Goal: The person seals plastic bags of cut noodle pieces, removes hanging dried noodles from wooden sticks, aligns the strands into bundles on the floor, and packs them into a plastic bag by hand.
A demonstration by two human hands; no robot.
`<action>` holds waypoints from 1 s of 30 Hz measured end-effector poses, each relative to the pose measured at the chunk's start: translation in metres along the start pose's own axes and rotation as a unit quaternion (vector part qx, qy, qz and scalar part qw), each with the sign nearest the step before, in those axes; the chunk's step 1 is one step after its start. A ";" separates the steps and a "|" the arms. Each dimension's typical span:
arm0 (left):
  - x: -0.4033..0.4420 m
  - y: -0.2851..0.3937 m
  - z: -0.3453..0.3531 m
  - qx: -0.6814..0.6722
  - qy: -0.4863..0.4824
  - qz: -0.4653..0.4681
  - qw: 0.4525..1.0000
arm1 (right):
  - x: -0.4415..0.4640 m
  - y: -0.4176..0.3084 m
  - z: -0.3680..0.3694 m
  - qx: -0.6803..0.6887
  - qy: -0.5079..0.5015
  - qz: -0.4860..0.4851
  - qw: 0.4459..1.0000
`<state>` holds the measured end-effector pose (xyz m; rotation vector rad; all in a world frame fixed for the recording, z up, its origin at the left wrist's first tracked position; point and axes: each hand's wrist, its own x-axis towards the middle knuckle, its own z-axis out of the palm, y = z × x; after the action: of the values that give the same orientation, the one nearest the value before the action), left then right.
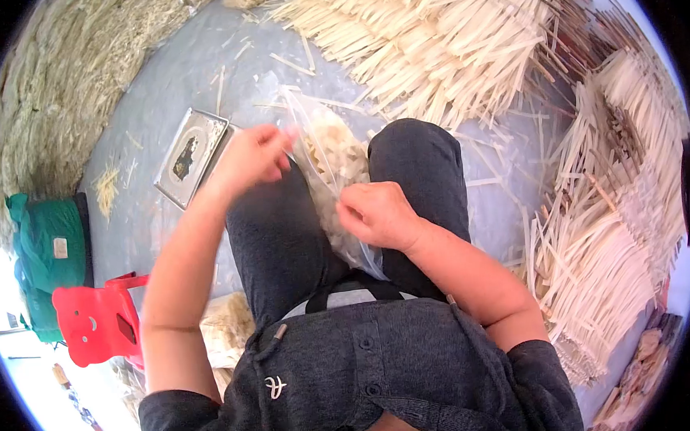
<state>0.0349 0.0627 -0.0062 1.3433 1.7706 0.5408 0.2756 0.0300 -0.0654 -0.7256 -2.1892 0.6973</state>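
A white, unreadable logo [275,387] marks the dark shirt [321,357].

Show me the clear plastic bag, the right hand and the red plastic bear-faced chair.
Clear plastic bag [336,163]: head view, middle of its filled part.
Right hand [380,212]: head view, back of the hand.
Red plastic bear-faced chair [92,324]: head view, backrest.

Item, my feed: one fisheye view, corners black, rim fringed bluish-violet. Light: bright, diffuse; lower-left edge blown white. Left hand [264,155]: motion-smeared (I read the right hand [379,213] more crisply). Clear bag [344,159]: slight sheen. Pale strips [437,43], upper right: very bright.
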 end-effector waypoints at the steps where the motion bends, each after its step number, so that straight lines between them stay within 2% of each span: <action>1: -0.017 0.001 0.011 0.001 -0.034 -0.023 0.999 | 0.001 -0.001 -0.002 -0.006 -0.022 0.013 1.000; 3: -0.032 -0.004 0.028 -0.045 -0.083 -0.053 0.994 | 0.000 -0.002 -0.002 -0.012 -0.048 0.027 0.998; 7: -0.033 -0.004 0.041 -0.033 -0.083 -0.036 0.995 | 0.000 -0.007 0.000 -0.026 -0.050 0.043 0.997; 9: -0.035 0.004 0.045 -0.043 -0.079 -0.027 0.996 | 0.001 -0.009 0.000 -0.032 -0.047 0.049 0.997; 11: -0.035 0.006 0.050 -0.037 -0.038 0.034 0.998 | 0.001 -0.011 0.002 -0.046 -0.034 0.055 0.997; 15: -0.024 -0.005 0.051 -0.024 -0.026 0.042 0.998 | 0.002 -0.014 0.005 -0.060 -0.032 0.062 0.996; 18: -0.024 -0.006 0.054 -0.087 -0.056 0.035 0.994 | 0.005 -0.023 -0.004 -0.067 -0.063 0.102 0.990; 20: -0.017 -0.016 0.059 -0.114 -0.055 0.044 0.991 | 0.012 -0.032 -0.012 -0.071 -0.119 0.213 0.967; 24: -0.020 -0.014 0.062 -0.111 -0.031 0.072 0.991 | 0.018 -0.027 -0.006 -0.129 -0.083 0.197 0.968; 27: -0.033 -0.013 0.063 -0.137 0.001 0.042 0.990 | 0.015 -0.012 0.003 -0.089 -0.069 0.182 0.977; 29: -0.047 -0.022 0.068 -0.172 0.014 0.091 0.981 | 0.015 -0.006 0.005 -0.050 -0.043 0.150 0.986; 30: -0.057 -0.023 0.070 -0.150 0.001 0.075 0.986 | 0.015 -0.006 0.005 -0.051 -0.047 0.148 0.987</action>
<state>0.0835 -0.0082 -0.0431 1.2676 1.5249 0.8562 0.2614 0.0348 -0.0571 -1.1077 -2.2383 0.7845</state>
